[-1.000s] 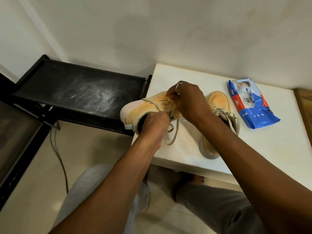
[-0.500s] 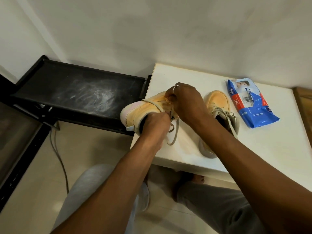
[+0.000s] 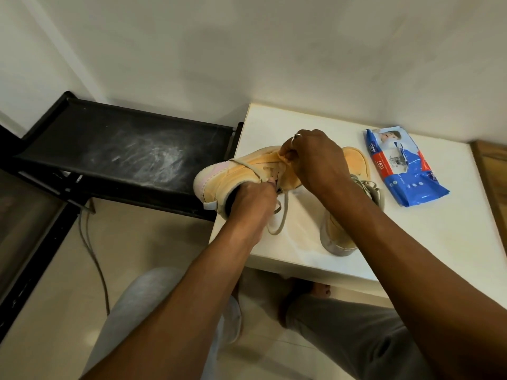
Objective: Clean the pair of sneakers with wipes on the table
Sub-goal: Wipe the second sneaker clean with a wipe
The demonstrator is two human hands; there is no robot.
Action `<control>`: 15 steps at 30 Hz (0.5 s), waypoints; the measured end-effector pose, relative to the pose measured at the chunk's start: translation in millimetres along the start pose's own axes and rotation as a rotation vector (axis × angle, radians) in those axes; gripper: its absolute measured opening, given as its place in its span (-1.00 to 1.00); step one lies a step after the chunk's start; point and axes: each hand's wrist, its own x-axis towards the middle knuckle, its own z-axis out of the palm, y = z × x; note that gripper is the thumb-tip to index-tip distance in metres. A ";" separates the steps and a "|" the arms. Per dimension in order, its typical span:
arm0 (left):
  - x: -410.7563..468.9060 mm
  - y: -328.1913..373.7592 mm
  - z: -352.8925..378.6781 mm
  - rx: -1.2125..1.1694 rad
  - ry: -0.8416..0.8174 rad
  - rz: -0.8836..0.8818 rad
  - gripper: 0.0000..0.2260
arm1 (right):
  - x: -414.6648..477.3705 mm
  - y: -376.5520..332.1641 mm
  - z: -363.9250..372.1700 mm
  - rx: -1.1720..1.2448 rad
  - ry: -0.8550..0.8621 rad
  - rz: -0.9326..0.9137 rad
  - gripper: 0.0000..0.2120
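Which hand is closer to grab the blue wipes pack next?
Probably the right hand: both hold the sneaker, but the wipes pack lies on its side, farther from the left hand.

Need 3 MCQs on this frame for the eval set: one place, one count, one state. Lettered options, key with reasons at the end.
1. The left hand and right hand are:
A) hanging idle
B) gripping the overhanging sneaker at its laces
C) pulling out a wipe

2. Sneakers in view:
A) one
B) three
C) two

3. The wipes pack lies:
A) on the white table, right of both sneakers
B) inside a sneaker
C) in a hand

Key:
1 B, the fingers of both hands curl in at its lacing.
2 C, a second sneaker stands beside the first.
3 A, the blue pack lies flat on the tabletop, untouched.
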 end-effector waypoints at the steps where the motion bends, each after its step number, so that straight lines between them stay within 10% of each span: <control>1: 1.6 0.6 0.9 -0.004 -0.001 0.008 -0.78 | -0.4 2.2 -0.1 -0.021 0.012 0.020 -0.76; 15: 16.7 -2.9 -9.7 -0.199 -0.031 0.084 -0.84 | 4.8 20.6 1.9 -0.235 -0.060 0.310 -0.87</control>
